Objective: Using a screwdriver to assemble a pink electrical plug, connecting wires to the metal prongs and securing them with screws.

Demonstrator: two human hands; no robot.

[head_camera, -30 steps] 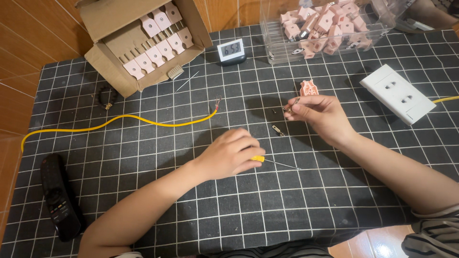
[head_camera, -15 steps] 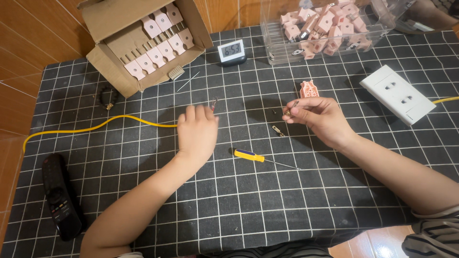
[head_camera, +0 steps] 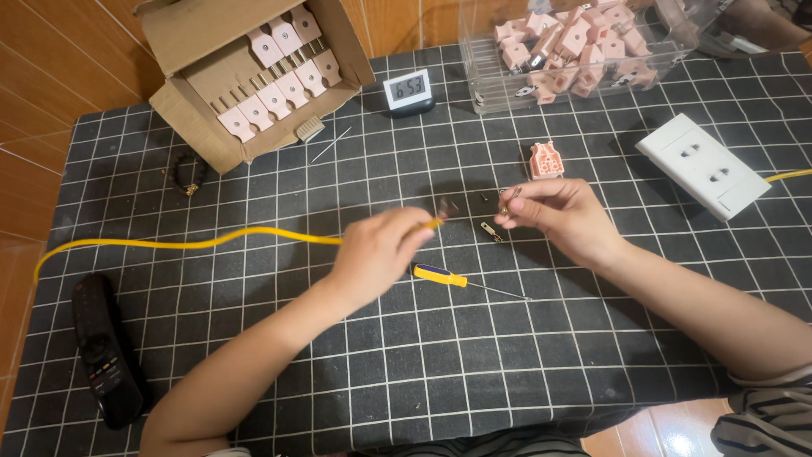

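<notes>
Black squared matting is covering the bench (head_camera: 592, 355). Since half a second ago, the left hand (head_camera: 376, 254) has moved off the mat and is now pinching the end of the one yellow wire (head_camera: 194, 244), bringing it close to the right hand (head_camera: 558, 216). That hand is pinching a small metal piece. One yellow screwdriver (head_camera: 444, 276) is lying just below the left hand. One pink plug (head_camera: 546, 161) is standing just above the right hand.

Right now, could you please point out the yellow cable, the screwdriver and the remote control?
Yellow cable (head_camera: 194, 244), head view, middle of its run.
Screwdriver (head_camera: 440, 274), head view, on its handle.
Remote control (head_camera: 103, 351), head view, centre of its body.
</notes>
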